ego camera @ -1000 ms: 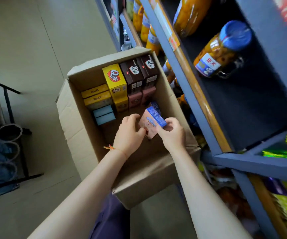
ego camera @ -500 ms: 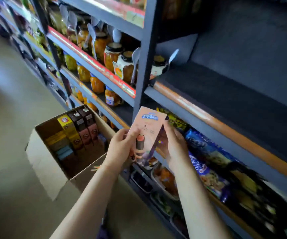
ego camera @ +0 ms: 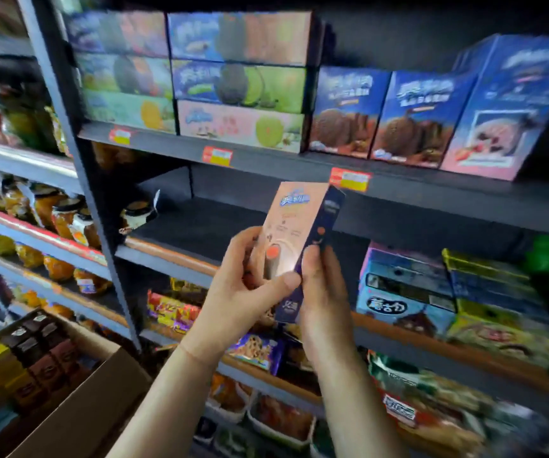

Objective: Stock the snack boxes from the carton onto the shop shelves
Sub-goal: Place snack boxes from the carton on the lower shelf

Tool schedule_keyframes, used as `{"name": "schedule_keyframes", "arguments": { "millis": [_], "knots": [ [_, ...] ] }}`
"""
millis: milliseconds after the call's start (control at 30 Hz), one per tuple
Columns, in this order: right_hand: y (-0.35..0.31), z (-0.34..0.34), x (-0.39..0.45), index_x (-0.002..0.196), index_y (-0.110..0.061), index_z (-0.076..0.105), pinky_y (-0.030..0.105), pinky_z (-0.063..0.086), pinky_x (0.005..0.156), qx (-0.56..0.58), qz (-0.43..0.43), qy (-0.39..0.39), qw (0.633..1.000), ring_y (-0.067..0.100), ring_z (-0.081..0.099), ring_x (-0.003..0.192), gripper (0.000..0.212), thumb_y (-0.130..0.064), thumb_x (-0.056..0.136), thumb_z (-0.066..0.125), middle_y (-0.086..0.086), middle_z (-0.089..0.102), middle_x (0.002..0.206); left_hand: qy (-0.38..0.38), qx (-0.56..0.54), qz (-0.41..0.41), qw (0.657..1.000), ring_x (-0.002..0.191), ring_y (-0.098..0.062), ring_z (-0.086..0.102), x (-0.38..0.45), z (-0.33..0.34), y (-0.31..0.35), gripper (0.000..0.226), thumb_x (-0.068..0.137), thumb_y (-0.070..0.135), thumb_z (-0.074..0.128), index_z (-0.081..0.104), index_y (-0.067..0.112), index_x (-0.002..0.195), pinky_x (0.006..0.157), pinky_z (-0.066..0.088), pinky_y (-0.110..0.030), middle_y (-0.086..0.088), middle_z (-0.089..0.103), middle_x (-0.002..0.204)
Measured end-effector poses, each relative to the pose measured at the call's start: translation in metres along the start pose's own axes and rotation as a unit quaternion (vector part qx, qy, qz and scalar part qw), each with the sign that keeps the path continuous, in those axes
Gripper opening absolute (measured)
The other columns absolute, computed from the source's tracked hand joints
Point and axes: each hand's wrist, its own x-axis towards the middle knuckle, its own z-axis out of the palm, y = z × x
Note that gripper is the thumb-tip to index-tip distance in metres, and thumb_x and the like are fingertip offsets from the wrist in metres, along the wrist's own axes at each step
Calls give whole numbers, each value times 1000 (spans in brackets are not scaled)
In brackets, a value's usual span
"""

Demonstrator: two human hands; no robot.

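Gripping the tall pink-and-navy cardboard snack box (ego camera: 294, 239) upright before the bare dark shelf (ego camera: 207, 223), the left hand (ego camera: 243, 292) and right hand (ego camera: 321, 292) are both clamping its lower half. It is looking light, stiff and crushable, so holding its edges seems wise.

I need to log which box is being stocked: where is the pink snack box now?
Centre of the head view: the pink snack box is upright, gripped by left hand and right hand, before the bare dark shelf.
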Motion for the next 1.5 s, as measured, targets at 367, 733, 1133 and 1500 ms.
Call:
{"name": "schedule_keyframes", "arguments": {
  "millis": [367, 733, 1133, 1500],
  "knots": [
    [-81, -94, -11, 104, -32, 56, 29, 49, 88, -109, -90, 73, 987, 7, 62, 104, 44, -64, 73, 59, -14, 65, 101, -230, -491, -128, 830, 129, -33, 52, 16, 87, 39, 71, 89, 57, 61, 49, 17, 146, 104, 41, -56, -16, 52, 145],
    [-140, -145, -15, 122, -31, 49, 11, 45, 83, -333, -174, 170, 911, 2, 49, 115, 76, -68, 59, 70, -14, 48, 116, -235, -346, -126, 900, 125, -30, 59, 49, 163, 77, 49, 100, 39, 44, 57, 12, 138, 92, 56, -39, -14, 63, 134],
    [-189, -208, 74, 113, -11, 47, 43, 54, 82, -441, -202, 378, 789, 23, 54, 107, 83, -60, 56, 81, 4, 51, 114, -12, 360, 273, 892, 94, -27, 61, 135, 185, 48, 39, 94, 39, 42, 72, 16, 103, 86, 47, -40, -2, 68, 99],
    [-183, -226, 147, 134, -2, 33, 40, 49, 77, -617, -56, 373, 690, 31, 55, 111, 105, -64, 63, 81, 16, 47, 128, 65, 482, 322, 812, 78, -27, 52, 139, 187, 25, 32, 96, 34, 39, 63, 16, 86, 72, 38, -39, -2, 59, 88]
  ]
}}
